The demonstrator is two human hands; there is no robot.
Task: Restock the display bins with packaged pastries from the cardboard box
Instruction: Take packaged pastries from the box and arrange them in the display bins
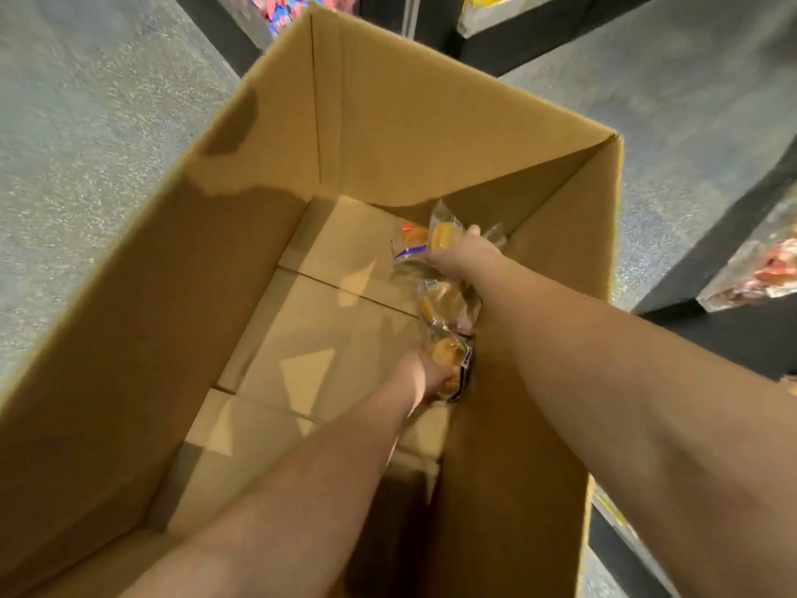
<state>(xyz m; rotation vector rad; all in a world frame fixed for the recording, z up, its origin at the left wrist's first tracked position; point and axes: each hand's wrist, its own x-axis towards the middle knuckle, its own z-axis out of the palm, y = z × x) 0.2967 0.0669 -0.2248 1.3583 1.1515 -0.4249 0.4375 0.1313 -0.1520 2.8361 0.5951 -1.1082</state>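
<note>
Both hands reach deep into the cardboard box, well apart from each other along its right inner wall. The right hand is closed around the clear wrapper of a packaged pastry near the far right corner, the golden pastry sticking up just past the knuckles. The left hand, nearer the camera, grips a second wrapped pastry with a dark label edge. Between the two hands lies a third pastry packet, touching the wall, and one more packet with an orange and purple print sits just left of the right hand. These few packets are all bunched against the right side; the box floor shows its folded flaps with patches of light. Outside the box is speckled grey flooring. Dark display bins holding bright wrapped goods stand to the right, and more colourful packets show at the top, blurred.
</note>
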